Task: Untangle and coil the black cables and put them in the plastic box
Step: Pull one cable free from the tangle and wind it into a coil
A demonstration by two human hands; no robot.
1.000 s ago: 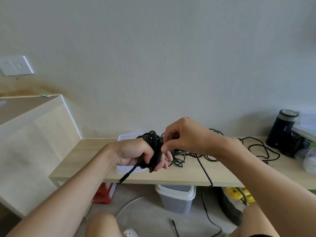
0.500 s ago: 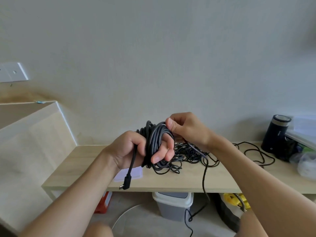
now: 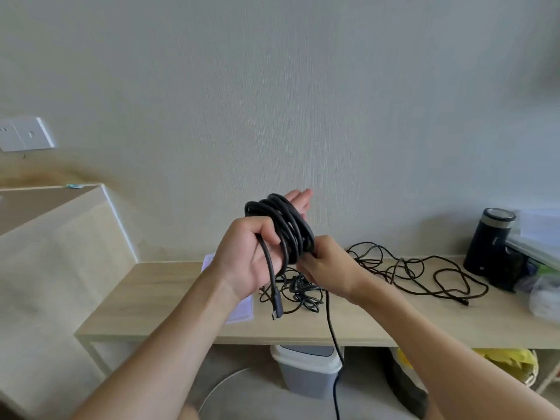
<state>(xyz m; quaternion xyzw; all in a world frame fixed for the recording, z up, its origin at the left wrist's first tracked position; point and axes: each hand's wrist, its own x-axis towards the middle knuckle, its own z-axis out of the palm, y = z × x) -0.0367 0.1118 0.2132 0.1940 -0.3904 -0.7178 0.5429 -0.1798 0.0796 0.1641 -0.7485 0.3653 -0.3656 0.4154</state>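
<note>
My left hand [image 3: 247, 259] is raised above the table with its palm toward me and its fingers straight up. A coil of black cable [image 3: 286, 225] is wound round it, and the thumb pins the cable's end against the palm. The plug [image 3: 277, 312] dangles below. My right hand [image 3: 328, 263] grips the same cable just under the coil; the loose length [image 3: 331, 338] drops over the table edge to the floor. More tangled black cables [image 3: 424, 269] lie on the table. The clear plastic box [image 3: 242, 310] sits behind my left wrist, mostly hidden.
The light wooden table [image 3: 157, 301] stands against the wall. A black cylindrical appliance [image 3: 492, 237] and plastic bags [image 3: 545, 295] are at its right end. Under it are a grey bin [image 3: 306, 371] and a yellow item [image 3: 512, 359]. A tall cabinet [image 3: 60, 253] is on the left.
My left hand rose and turned palm toward me, fingers straightening. My right hand swung from above the coil down to below it, laying cable round the left hand.
</note>
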